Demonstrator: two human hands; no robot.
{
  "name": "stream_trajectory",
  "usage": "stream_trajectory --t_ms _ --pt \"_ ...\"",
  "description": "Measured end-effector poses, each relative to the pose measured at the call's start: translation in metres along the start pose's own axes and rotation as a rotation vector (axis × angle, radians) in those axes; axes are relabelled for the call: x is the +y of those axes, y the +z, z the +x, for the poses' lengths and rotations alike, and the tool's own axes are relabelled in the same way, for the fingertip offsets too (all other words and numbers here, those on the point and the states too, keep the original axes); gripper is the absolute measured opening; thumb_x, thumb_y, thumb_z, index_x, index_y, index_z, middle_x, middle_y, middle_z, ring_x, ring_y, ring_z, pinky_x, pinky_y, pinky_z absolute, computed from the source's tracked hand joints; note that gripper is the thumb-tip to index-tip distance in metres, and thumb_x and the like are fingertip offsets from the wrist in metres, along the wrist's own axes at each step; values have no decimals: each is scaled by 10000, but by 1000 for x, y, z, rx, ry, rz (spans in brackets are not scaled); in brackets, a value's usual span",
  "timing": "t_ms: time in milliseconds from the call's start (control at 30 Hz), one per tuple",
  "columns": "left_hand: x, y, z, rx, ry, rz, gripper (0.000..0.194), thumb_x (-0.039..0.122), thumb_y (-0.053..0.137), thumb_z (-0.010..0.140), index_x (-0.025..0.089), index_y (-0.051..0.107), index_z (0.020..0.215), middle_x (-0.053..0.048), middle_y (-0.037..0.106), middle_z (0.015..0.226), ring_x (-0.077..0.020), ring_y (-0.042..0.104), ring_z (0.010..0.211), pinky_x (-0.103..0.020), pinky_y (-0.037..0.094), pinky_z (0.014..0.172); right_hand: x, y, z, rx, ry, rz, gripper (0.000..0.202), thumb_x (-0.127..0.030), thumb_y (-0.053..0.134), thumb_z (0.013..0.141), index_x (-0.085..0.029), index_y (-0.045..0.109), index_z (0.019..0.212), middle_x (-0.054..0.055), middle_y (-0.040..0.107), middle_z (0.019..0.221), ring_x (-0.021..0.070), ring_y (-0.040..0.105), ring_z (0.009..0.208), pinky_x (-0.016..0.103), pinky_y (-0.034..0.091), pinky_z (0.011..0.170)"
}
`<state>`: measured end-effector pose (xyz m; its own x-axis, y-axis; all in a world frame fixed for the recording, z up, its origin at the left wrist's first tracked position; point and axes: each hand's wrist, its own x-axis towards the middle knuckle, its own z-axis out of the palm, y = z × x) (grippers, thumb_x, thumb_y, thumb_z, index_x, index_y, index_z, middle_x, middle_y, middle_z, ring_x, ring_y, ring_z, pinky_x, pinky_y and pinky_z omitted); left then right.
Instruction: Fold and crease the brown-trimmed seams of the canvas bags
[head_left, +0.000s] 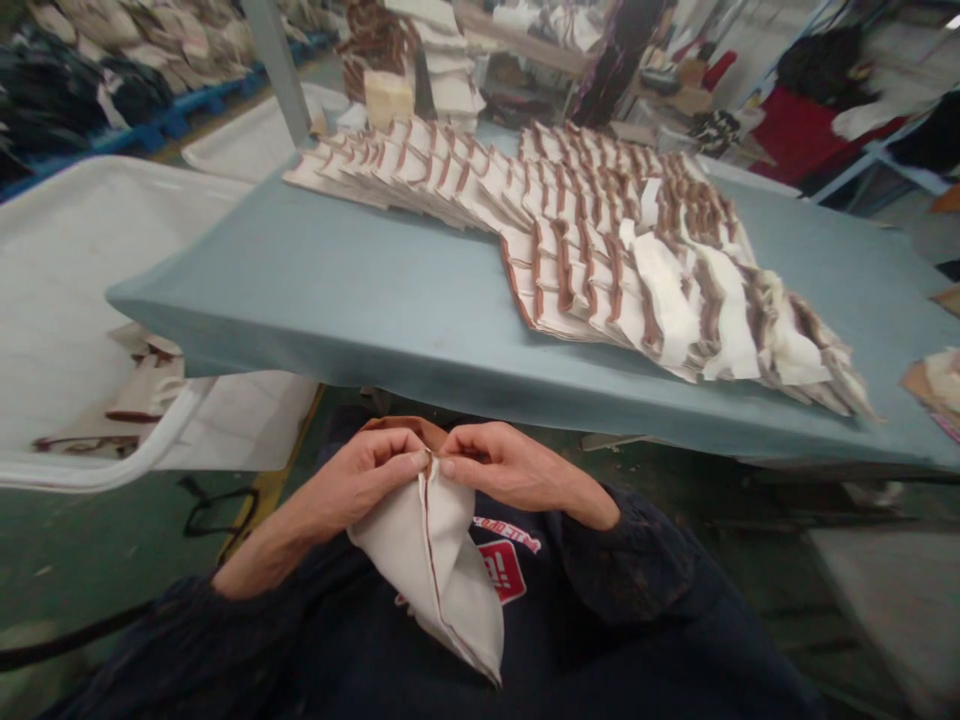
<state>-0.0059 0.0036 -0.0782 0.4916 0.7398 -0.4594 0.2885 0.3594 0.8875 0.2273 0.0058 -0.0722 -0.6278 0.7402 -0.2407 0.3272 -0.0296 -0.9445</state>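
Observation:
Close in front of my body, a cream fabric piece [420,550] with a thin brown seam hangs from both hands. My left hand [379,465] pinches its top edge between thumb and fingers. Right beside it, my right hand [495,465] grips the same edge, the two thumbs almost touching. A strip of brown material [409,428] shows behind the fingers. Folds hide how the piece is joined at the top.
Ahead stands a table with a blue-green cover [337,290]. Overlapping rows of cream and brown fabric pieces [585,270] lie on it, some topped with white strips [667,295]. At left is a white bin [97,200] holding similar pieces. A person [619,60] stands beyond the table.

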Motion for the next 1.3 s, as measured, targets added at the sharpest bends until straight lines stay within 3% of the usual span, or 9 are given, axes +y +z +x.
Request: stream_trajectory --t_ms 233,667,900,1300 --pt "-1 -1 0 -4 5 13 455 619 701 857 182 601 781 28 562 729 -125 472 609 -233 367 577 6 1 1 -1 1 26 338 -471 628 1027 -166 619 880 -48 488 757 102 405 675 240 308 587" --pt "20 2 -10 12 48 109 421 581 669 861 175 621 760 18 548 722 -131 439 639 -224 339 568 9 6 -3 -12 12 97 358 -480 648 1016 -181 565 837 -58 455 731 96 383 651 241 276 576" --pt "18 2 -13 19 101 149 396 544 632 902 175 630 757 16 543 723 -135 440 646 -228 338 573 10 8 -3 -6 -17 124 373 -503 658 1011 -181 578 841 -55 465 729 99 377 648 239 286 576" --pt "19 4 -12 41 68 146 403 558 664 866 177 635 738 5 563 722 -140 452 645 -227 353 569 14 9 -3 -4 -1 141 388 -530 659 1009 -180 586 860 -51 468 729 104 378 655 239 281 575"
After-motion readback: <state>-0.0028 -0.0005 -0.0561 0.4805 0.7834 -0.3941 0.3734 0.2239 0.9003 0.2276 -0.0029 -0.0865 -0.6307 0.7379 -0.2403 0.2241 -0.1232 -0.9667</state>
